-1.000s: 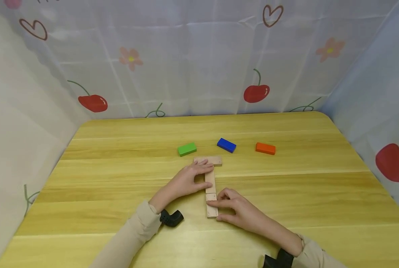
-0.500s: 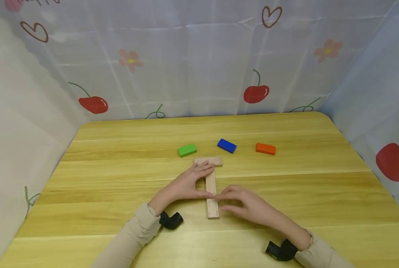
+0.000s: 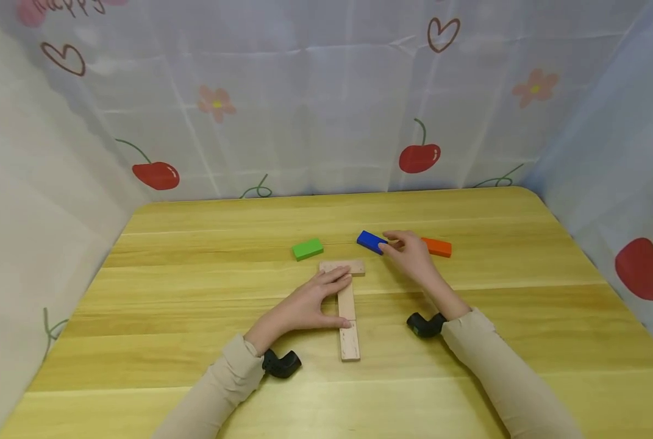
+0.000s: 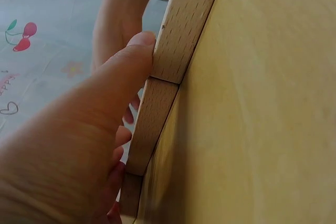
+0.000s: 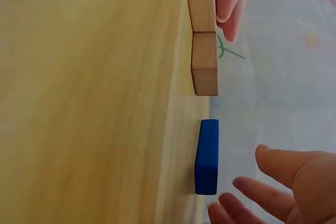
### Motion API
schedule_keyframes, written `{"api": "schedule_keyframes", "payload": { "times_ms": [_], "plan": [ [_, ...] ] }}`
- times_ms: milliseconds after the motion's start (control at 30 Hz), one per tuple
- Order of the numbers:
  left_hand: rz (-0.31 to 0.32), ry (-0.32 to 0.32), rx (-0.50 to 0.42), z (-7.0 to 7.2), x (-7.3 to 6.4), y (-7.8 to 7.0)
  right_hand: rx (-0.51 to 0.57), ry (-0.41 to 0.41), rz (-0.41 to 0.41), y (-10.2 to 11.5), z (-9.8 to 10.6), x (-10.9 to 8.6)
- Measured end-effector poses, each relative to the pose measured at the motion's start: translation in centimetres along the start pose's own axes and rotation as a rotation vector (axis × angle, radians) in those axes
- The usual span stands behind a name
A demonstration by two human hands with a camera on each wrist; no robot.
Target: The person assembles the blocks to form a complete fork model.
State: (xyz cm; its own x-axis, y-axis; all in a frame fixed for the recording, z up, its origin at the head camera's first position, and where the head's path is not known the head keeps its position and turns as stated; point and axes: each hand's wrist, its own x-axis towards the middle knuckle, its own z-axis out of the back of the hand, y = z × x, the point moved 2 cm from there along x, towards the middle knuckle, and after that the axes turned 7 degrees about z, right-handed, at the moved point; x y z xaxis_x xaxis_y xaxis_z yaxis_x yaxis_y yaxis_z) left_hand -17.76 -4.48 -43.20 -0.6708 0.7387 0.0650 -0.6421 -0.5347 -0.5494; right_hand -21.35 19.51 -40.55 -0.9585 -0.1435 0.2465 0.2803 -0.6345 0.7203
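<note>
My right grip (image 3: 412, 256) has left the lower plain block (image 3: 350, 346), where it was half a second ago, and has come up the desk (image 3: 194, 262) to the blue block (image 3: 370, 241). Its thumb and fingers are apart and hold nothing; from the head they overlap the near end of the blue block, but the right wrist view shows a gap between my thumb and it, so I have not taken hold. The blue block lies flat on the desk, between the green block (image 3: 307, 249) and the orange block (image 3: 439, 247), which my hand partly hides. My left grip (image 3: 306, 305) has hardly shifted: its fingers lie stretched over the join of the plain crosspiece (image 3: 356, 267) and the upper plain block (image 3: 346, 302), and its thumb reaches to the seam below, clamped on nothing. The three plain blocks make a T, the two in the stem end to end. With one hand gone from them and the other steadying, I judge the plain pieces are placed well enough, and that the work has passed to the coloured ones.
</note>
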Motion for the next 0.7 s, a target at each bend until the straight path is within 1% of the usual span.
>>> {"api": "schedule_keyframes", "payload": {
  "times_ms": [133,300,400,533,700],
  "plan": [
    [-0.010,-0.008,0.006,-0.2,0.1,0.1,-0.014,0.005,-0.031,-0.8,-0.6,1.0],
    [-0.016,0.002,-0.001,-0.2,0.1,0.2,-0.065,0.026,-0.008,-1.5,-1.1,1.5],
    [-0.012,0.005,0.001,-0.2,0.1,0.2,-0.101,0.031,-0.009,-1.7,-1.3,1.5],
    [-0.001,0.002,0.007,-0.2,0.1,0.2,-0.125,0.014,-0.023,-1.8,-1.6,1.4],
    [-0.002,0.004,0.013,-0.2,0.1,0.2,-0.142,-0.019,-0.019,-1.8,-1.8,1.3]
  ]
}}
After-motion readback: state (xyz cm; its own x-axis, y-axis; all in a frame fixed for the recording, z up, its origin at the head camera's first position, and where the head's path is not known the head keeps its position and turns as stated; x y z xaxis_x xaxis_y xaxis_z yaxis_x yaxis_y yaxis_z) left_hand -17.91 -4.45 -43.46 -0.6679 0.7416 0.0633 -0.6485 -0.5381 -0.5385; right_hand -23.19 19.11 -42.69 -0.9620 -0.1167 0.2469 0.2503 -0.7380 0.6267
